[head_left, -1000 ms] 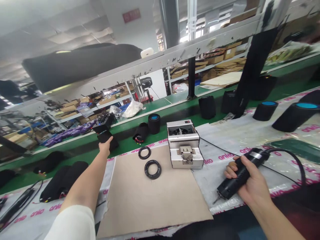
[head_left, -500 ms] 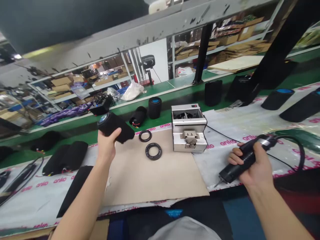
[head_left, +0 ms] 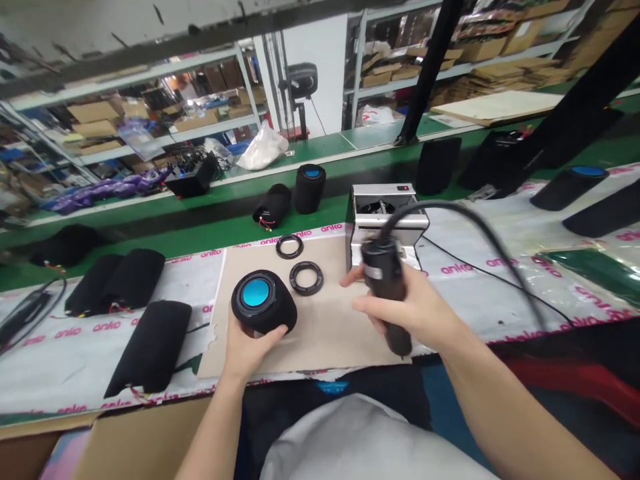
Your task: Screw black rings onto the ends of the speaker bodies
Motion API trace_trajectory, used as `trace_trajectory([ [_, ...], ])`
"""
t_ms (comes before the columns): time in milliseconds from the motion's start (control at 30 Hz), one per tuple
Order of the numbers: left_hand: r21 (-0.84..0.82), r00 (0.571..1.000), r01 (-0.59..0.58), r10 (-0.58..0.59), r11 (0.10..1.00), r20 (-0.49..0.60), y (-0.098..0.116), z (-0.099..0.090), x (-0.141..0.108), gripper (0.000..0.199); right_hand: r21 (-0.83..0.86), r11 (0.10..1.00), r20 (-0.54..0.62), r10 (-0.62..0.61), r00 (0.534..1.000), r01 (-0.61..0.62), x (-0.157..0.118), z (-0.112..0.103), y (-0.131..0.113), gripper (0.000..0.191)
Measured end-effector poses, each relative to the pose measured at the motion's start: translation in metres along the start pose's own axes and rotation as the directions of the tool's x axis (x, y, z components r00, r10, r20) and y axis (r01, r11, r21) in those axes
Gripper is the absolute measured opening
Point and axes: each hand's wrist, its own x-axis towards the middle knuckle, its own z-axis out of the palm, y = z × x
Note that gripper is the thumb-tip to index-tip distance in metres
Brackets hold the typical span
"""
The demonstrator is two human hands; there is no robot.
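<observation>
My left hand (head_left: 253, 347) grips a black cloth-covered cylinder (head_left: 280, 305), its blue round end facing up toward me, over the left part of a tan cardboard sheet (head_left: 330, 340). In my right hand (head_left: 405, 300) is a black electric screwdriver (head_left: 385, 273), held upright with its tip down near the sheet's right edge; its cable arches from the top. Two black rings, a smaller one (head_left: 289, 247) and a larger one (head_left: 307, 278), lie on the sheet between my hands. Behind the screwdriver stands a silver screw feeder (head_left: 360, 213), partly hidden by it.
Several black cylinders (head_left: 150, 347) lie on the left of the white sheeting. Another cylinder (head_left: 310, 190) stands on the green surface behind, beside one lying down (head_left: 273, 205). More dark cylinders (head_left: 570, 189) are at the right. A thin cable crosses the sheeting there.
My left hand has brought the cylinder nearer and turned its blue end up. My right hand has moved left with the screwdriver, which now points down. The view has shifted.
</observation>
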Motion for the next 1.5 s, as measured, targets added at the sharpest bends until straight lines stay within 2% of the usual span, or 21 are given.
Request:
trace_trajectory([
  [133, 0.002, 0.981, -0.183, 0.182, 0.983, 0.062, 0.016, -0.008, 0.012, 0.108, -0.391, 0.919, -0.061, 0.018, 0.998, -0.040, 0.030, 0.023, 0.006, 0.064],
  [200, -0.006, 0.968, -0.226, 0.225, 0.974, 0.109, 0.023, -0.010, 0.018, 0.117, -0.487, 0.873, -0.064, -0.011, 0.998, -0.022, 0.045, 0.030, 0.015, 0.063],
  [267, -0.023, 0.965, -0.221, 0.222, 0.975, 0.142, 0.027, -0.009, 0.022, 0.118, -0.504, 0.864, -0.039, -0.019, 0.999, -0.003, 0.058, 0.037, 0.022, 0.064],
  [367, -0.044, 0.967, -0.216, 0.220, 0.975, 0.130, 0.026, -0.005, 0.020, 0.106, -0.520, 0.854, 0.012, -0.020, 1.000, 0.023, 0.075, 0.049, 0.028, 0.070],
  [500, -0.009, 0.953, -0.292, 0.291, 0.957, 0.079, 0.020, -0.002, 0.013, 0.097, -0.547, 0.836, 0.050, -0.024, 0.998, 0.048, 0.093, 0.064, 0.033, 0.079],
  [600, 0.040, 0.933, -0.354, 0.351, 0.934, 0.075, 0.015, -0.004, 0.009, 0.096, -0.554, 0.830, 0.063, -0.024, 0.998, 0.055, 0.097, 0.067, 0.034, 0.080],
  [667, 0.060, 0.923, -0.382, 0.377, 0.922, 0.080, 0.013, -0.005, 0.007, 0.095, -0.551, 0.832, 0.054, -0.037, 0.998, 0.061, 0.090, 0.064, 0.031, 0.081],
  [767, 0.073, 0.918, -0.393, 0.388, 0.916, 0.080, 0.013, -0.005, 0.007, 0.094, -0.545, 0.837, 0.026, -0.036, 0.999, 0.045, 0.064, 0.053, 0.023, 0.082],
  [933, 0.082, 0.908, -0.418, 0.413, 0.905, 0.073, 0.011, -0.006, 0.010, 0.099, -0.492, 0.868, -0.034, 0.061, 0.998, -0.070, 0.010, 0.029, 0.007, 0.085],
  [1033, 0.070, 0.918, -0.394, 0.389, 0.917, 0.073, 0.009, -0.008, 0.014, 0.102, -0.442, 0.887, -0.055, 0.126, 0.990, -0.137, -0.010, 0.019, 0.006, 0.091],
  [1133, 0.051, 0.923, -0.382, 0.378, 0.923, 0.078, 0.008, -0.010, 0.016, 0.100, -0.456, 0.882, -0.056, 0.111, 0.992, -0.124, -0.017, 0.014, 0.019, 0.091],
  [1233, 0.034, 0.910, -0.411, 0.408, 0.911, 0.068, 0.008, -0.009, 0.013, 0.097, -0.522, 0.850, -0.055, 0.046, 0.997, -0.068, -0.018, 0.014, 0.041, 0.079],
  [1333, 0.070, 0.907, -0.418, 0.412, 0.906, 0.081, 0.005, -0.008, 0.010, 0.102, -0.554, 0.830, -0.095, 0.020, 0.995, -0.069, -0.022, 0.014, 0.057, 0.071],
  [1500, 0.087, 0.886, -0.461, 0.452, 0.883, 0.102, -0.001, -0.009, 0.012, 0.104, -0.557, 0.826, -0.098, 0.041, 0.994, -0.089, -0.034, 0.005, 0.060, 0.078],
])
